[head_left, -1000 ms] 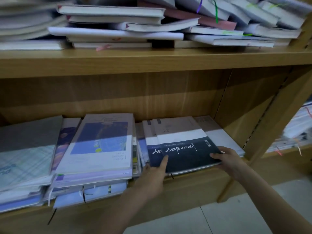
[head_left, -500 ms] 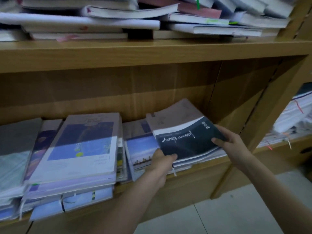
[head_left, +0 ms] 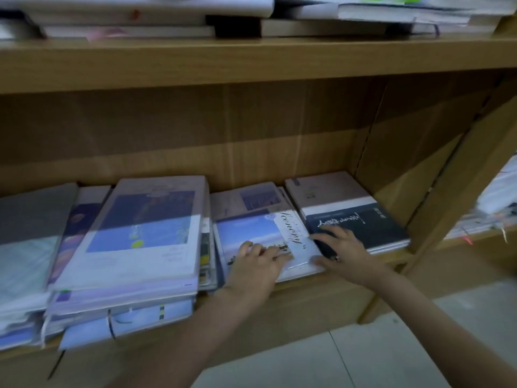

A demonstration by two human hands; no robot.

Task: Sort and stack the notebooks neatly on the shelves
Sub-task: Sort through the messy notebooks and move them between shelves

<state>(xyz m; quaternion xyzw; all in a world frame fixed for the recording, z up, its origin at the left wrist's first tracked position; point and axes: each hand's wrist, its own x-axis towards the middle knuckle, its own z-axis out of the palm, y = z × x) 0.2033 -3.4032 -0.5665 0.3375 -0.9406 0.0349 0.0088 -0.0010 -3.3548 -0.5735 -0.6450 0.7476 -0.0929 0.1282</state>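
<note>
Pale tiled floor lies below the wooden unit, a grout line crossing it diagonally.

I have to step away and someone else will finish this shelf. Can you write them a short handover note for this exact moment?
Left hand: fingers flat, pressing on the sky-cover notebook in the middle pile. No grip.
Right hand: fingers spread flat across the seam between that notebook and the dark navy notebook. No grip.
Done: the navy notebook lies flat on its own pile at the right end of the lower shelf, beside the side panel.
Left: the tall pile to the left is uneven, its lower notebooks jutting over the shelf edge; the upper shelf stacks look untidy too.
</note>
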